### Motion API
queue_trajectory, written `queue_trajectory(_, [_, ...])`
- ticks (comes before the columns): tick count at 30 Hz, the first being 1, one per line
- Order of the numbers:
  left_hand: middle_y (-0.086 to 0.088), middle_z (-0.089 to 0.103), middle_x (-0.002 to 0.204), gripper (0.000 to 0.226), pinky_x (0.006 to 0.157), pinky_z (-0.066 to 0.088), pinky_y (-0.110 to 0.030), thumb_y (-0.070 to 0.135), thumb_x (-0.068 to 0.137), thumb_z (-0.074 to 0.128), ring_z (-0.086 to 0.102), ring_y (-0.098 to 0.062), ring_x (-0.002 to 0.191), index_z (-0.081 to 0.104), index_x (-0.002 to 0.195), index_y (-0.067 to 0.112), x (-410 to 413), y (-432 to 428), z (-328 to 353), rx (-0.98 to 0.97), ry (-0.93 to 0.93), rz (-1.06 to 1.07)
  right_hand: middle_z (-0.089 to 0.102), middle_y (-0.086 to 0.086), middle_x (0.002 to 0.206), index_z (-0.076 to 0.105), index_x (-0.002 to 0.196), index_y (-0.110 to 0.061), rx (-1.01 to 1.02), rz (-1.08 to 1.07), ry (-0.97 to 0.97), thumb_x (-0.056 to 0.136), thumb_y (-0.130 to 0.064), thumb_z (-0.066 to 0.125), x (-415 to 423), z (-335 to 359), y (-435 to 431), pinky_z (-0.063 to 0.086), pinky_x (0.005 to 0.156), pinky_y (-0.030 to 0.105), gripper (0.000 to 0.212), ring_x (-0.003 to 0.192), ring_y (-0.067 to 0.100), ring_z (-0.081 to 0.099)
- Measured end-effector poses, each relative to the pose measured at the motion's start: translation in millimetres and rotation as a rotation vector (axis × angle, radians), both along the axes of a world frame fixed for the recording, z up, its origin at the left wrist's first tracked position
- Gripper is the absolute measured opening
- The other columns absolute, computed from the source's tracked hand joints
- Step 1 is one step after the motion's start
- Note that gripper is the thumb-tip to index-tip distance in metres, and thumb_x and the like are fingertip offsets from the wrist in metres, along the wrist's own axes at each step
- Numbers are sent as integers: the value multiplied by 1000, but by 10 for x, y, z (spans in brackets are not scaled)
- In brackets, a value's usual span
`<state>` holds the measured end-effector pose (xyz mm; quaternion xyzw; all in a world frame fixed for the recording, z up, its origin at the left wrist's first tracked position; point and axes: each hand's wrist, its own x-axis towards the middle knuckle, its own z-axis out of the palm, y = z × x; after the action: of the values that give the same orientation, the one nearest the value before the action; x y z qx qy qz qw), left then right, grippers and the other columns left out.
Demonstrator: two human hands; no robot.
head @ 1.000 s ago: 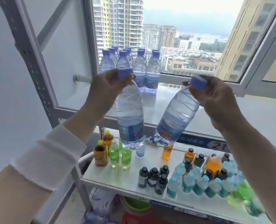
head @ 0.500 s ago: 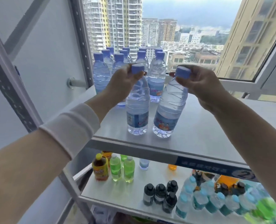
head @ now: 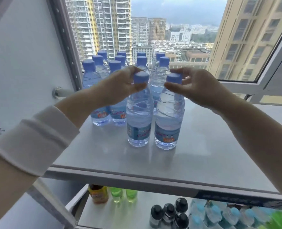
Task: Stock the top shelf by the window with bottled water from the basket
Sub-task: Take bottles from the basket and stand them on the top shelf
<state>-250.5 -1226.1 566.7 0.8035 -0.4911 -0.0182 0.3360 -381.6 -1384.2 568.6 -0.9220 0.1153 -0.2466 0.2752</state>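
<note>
Two water bottles stand on the top shelf, six o'clock of the stocked rows, my left hand and right hand fingers pinching their caps; I judge release next.

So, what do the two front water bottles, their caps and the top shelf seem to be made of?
The front water bottles: clear thin plastic, glossy; ribs and the water show through. Their caps: opaque blue plastic, matte. The top shelf: probably painted metal, smooth grey; it faintly mirrors the bottles.
</note>
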Motion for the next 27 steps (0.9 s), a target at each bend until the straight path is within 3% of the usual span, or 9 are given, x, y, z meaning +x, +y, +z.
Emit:
queue_trajectory(2, [-6, 56, 128, 55, 91, 42, -26, 38, 82, 58, 57, -13, 104, 44, 130, 14, -15, 16, 46, 39, -101, 40, 61, 4, 120, 53, 128, -12, -74, -78, -43, 75, -44, 68, 9, 30, 25, 37, 81, 20, 63, 94, 11, 55])
queue_trajectory(6, [-7, 59, 119, 60, 80, 39, -24, 46, 72, 66, 54, -14, 90, 52, 123, 18, -58, 11, 78, 34, -365, 99, 67, 10, 101, 61, 110, -6, -187, -201, 3, 70, -51, 69, 36, 46, 22, 47, 80, 28, 61, 80, 23, 61])
queue_trajectory(8, [-8, 59, 115, 56, 80, 37, -23, 43, 71, 69, 50, -14, 89, 55, 119, 16, -55, -35, 132, 56, -397, 83, 68, 15, 95, 64, 98, -1, -242, -224, 18, 71, -51, 68, 59, 68, 33, 50, 82, 38, 57, 76, 30, 63])
queue_trajectory(10, [-6, 60, 114, 55, 79, 34, -21, 39, 71, 71, 47, -13, 87, 56, 117, 14, -46, -81, 203, 100, -394, 69, 68, 18, 96, 66, 99, 1, -253, -225, 16, 73, -48, 68, 82, 91, 29, 50, 85, 44, 55, 80, 32, 64])
queue_trajectory(14, [-5, 60, 113, 54, 82, 35, -21, 37, 72, 70, 48, -13, 89, 56, 118, 13, 42, -136, 266, 119, -391, 72, 66, 20, 106, 63, 111, 1, -275, -212, 40, 78, -44, 64, 185, 138, -57, 47, 89, 34, 56, 92, 30, 61])
queue_trajectory(18, [3, 53, 102, 52, 83, 33, -21, 35, 74, 70, 45, -11, 91, 56, 119, 14, 152, -256, 268, 115, -407, 66, 61, 18, 118, 57, 120, -1, -264, -200, 18, 79, -41, 64, 363, 126, -120, 34, 81, 22, 58, 102, 26, 56])
queue_trajectory(22, [1, 54, 103, 50, 83, 32, -20, 32, 75, 70, 44, -11, 91, 56, 120, 15, 295, -349, 259, 105, -426, 69, 59, 15, 121, 56, 122, -3, -224, -192, -27, 81, -35, 65, 531, 82, -207, 41, 90, 28, 54, 105, 25, 55])
queue_trajectory(27, [-8, 60, 118, 47, 86, 34, -22, 28, 76, 71, 46, -12, 94, 58, 119, 16, 437, -429, 262, 95, -408, 68, 60, 13, 119, 60, 118, -6, -196, -204, -67, 82, -32, 66, 683, 68, -309, 35, 83, 23, 45, 102, 23, 54])
